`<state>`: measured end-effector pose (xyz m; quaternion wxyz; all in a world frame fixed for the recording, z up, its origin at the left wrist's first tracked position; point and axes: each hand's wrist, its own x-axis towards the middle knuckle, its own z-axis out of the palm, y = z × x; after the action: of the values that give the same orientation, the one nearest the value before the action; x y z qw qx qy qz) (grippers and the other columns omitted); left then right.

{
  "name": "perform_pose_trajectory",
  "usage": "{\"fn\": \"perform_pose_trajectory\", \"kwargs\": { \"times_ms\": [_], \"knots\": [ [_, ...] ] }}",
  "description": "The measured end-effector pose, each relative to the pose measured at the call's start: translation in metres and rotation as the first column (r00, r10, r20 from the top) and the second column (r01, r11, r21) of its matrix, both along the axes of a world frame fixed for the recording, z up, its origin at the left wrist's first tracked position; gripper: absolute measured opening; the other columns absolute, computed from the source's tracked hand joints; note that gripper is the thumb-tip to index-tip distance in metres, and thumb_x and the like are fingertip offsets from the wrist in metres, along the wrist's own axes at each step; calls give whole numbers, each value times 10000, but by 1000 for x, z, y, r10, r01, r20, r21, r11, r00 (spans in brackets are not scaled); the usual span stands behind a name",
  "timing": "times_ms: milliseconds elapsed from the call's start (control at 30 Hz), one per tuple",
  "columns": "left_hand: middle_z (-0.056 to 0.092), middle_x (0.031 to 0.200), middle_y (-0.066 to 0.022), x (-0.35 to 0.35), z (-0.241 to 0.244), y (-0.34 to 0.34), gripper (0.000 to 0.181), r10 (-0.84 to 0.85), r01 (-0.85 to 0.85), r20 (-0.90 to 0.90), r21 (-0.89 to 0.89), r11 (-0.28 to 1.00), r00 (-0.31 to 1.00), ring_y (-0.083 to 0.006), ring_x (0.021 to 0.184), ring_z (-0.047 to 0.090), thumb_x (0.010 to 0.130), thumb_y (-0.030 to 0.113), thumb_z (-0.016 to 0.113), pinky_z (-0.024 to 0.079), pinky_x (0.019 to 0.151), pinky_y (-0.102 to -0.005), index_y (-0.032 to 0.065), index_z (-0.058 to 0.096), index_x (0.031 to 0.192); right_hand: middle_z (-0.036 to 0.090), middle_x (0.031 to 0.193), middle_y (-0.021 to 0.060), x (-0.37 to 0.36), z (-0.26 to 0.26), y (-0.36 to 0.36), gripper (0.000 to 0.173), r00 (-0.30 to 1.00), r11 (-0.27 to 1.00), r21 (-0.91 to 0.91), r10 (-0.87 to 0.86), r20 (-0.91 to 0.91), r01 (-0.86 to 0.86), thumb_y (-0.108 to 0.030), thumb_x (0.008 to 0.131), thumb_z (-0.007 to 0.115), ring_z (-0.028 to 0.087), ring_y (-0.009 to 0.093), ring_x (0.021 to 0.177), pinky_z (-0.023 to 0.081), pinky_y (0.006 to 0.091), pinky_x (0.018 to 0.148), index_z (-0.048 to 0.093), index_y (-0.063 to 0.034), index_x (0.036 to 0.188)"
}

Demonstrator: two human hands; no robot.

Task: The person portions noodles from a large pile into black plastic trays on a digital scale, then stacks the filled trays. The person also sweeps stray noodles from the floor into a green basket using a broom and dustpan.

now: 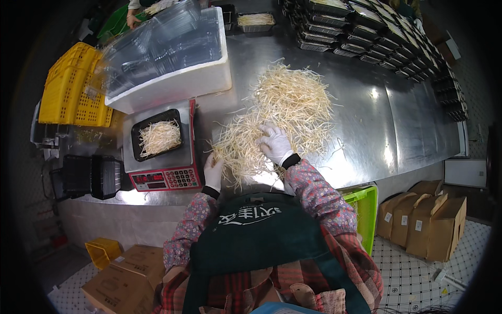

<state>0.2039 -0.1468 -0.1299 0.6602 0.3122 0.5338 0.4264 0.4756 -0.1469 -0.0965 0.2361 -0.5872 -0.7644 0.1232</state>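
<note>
A large heap of bean sprouts (294, 102) lies loose on the steel table, thinning out towards me. My right hand (275, 144), in a white glove, rests on the near part of the heap with fingers spread and bent. At the heap's left edge, my left hand (213, 174), also gloved, touches some sprouts; its grip is partly hidden. Just left of that hand stands a red digital scale (182, 177) with a lit display. On its steel pan sits a black plastic tray (136, 135) holding a portion of bean sprouts (160, 138).
Behind the scale, a white foam box (172, 88) holds clear plastic lids (172, 43). Empty black trays (104, 176) are nested at left, near yellow crates (74, 86). Filled trays (361, 35) are stacked far right. A green crate (368, 223) stands below the table edge. Other people's hands (133, 20) show at the back.
</note>
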Motion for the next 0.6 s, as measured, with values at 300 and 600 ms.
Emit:
{"fn": "perform_pose_trajectory", "kwargs": {
  "times_ms": [300,600],
  "knots": [
    [609,1171,-47,1,1,-1,420,10,-9,-39,23,1000,999,-128,1018,579,886,29,604,454,885,-250,7,517,1296,493,1357,90,-12,0,-9,170,997,996,-79,-31,73,37,-226,748,685,370,340,1318,298,480,1051,677,-170,908],
    [597,1207,-54,1,-3,2,429,-19,19,24,10,1000,1000,-142,1055,573,899,15,562,438,924,-260,1,492,1321,559,1295,97,1,26,-21,140,970,992,34,-111,-217,121,-195,776,718,408,335,1288,313,433,1072,684,-136,898]
  ]
}}
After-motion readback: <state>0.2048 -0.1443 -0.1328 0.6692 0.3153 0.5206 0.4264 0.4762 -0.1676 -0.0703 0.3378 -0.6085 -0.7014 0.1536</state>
